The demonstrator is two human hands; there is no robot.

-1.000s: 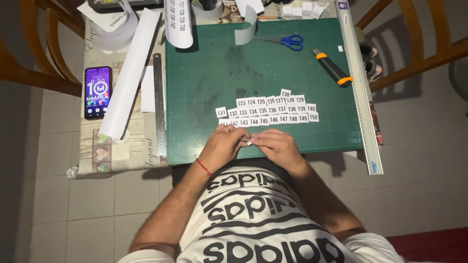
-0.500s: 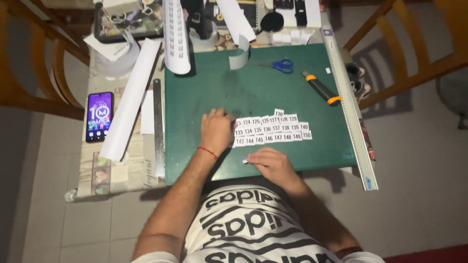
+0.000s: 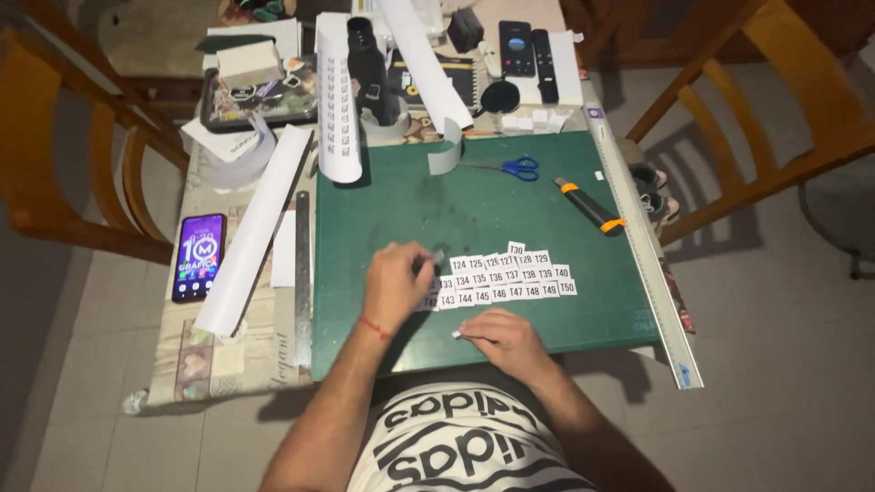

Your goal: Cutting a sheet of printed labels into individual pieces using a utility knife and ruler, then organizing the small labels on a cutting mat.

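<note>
Paper labels [image 3: 510, 278] on green mat [image 3: 510, 200]; left hand [image 3: 396, 281] pinches one, right hand [image 3: 501, 339] another.

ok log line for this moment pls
left hand: pinching small label at paper labels | right hand: holding small paper piece | surface: green cutting mat

Left hand [image 3: 394, 284] pinching small paper label [image 3: 438, 256] over label rows [image 3: 510, 278]; green mat [image 3: 474, 210].

Both forearms are bare — no sleeves reach the wrists. A thin red string bracelet [image 3: 374, 328] circles the left wrist, just behind the left hand [image 3: 394, 284]. The right hand [image 3: 504, 339] wears nothing. The shirt [image 3: 460, 446] is white with bold black lettering and black stripes — short-sleeved, by the look.
</note>
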